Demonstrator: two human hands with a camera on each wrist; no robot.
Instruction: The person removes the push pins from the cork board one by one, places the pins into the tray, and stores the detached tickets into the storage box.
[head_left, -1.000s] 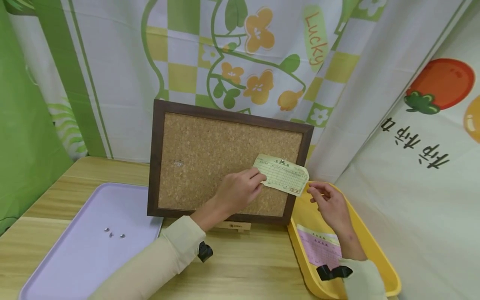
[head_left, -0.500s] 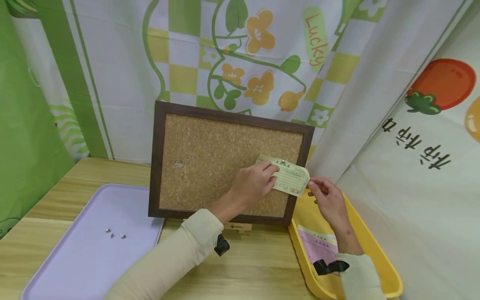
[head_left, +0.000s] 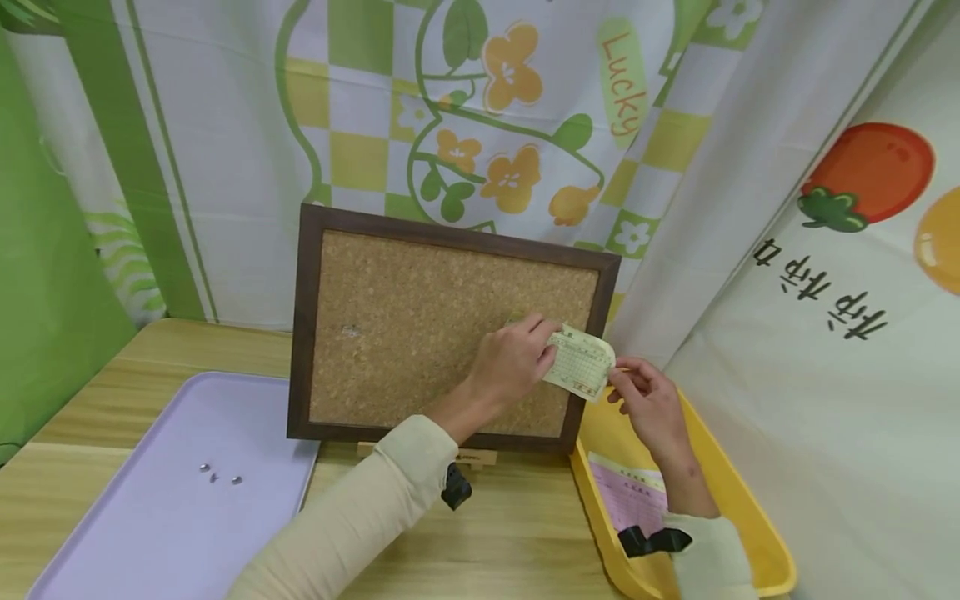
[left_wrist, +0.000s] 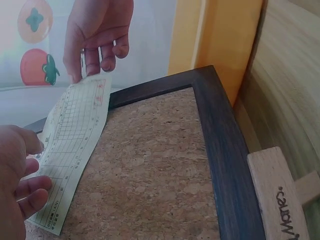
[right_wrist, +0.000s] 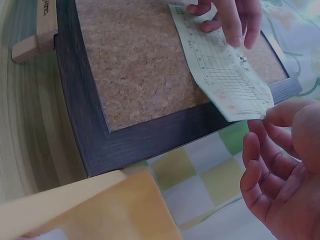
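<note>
A pale green printed paper slip (head_left: 582,363) lies over the right side of the framed cork board (head_left: 405,325). My left hand (head_left: 508,360) is on the slip's left part, its fingertips touching the paper. One of these fingertips is right beside a silver thumbtack (right_wrist: 243,58) near the slip's upper edge. At the slip's right end, my right hand (head_left: 654,408) pinches a corner between thumb and index finger. This end stands bent away from the board and reaches past the dark frame (right_wrist: 165,132). The left hand hides the slip's left end in the head view.
A lilac tray (head_left: 161,533) with several silver thumbtacks (head_left: 213,478) lies on the left of the wooden table. To the right, a yellow tray (head_left: 757,533) holds pink and yellow slips (head_left: 628,493). A wooden stand (left_wrist: 280,200) supports the board before a patterned curtain (head_left: 360,83).
My left hand has moved right along the slip towards the thumbtack and now covers its left part. My right hand has come to the slip's right corner and taken hold of it.
</note>
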